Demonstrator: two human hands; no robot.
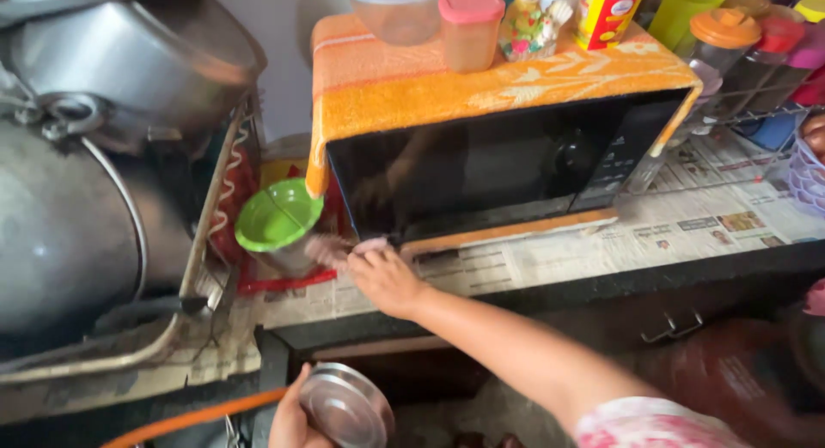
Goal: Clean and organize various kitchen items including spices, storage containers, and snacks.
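Fingers (344,252) of the right hand (382,279) stretch forward, loosely spread and blurred, with nothing clearly gripped between them; whether the tips press on the surface cannot be told. Just beyond those fingertips stands a steel container (288,257) capped by a green lid (277,214), close to touching them. Directly beside the fingers, toward the thumb side, sits the lower left corner of a black microwave oven (507,169), its dark door reflecting the arm. Under the hand lies newspaper (550,257) spread over the counter (653,276). A red plastic strip (288,283) lies just below the container, near the knuckles.

Lower in view, the left hand (290,418) curls around a round steel lid (345,408), the fingers closed on its edge from the left while the shiny face tilts upward. An orange hose (193,418) runs away from that hand to the left.

Farther out, an orange patterned towel (430,79) drapes over the top of the microwave, bearing a clear tub (400,14), a pink-lidded jar (471,27) and a red and yellow tin (607,14). Well to the left of both hands, large steel pots (103,130) are stacked on their sides.
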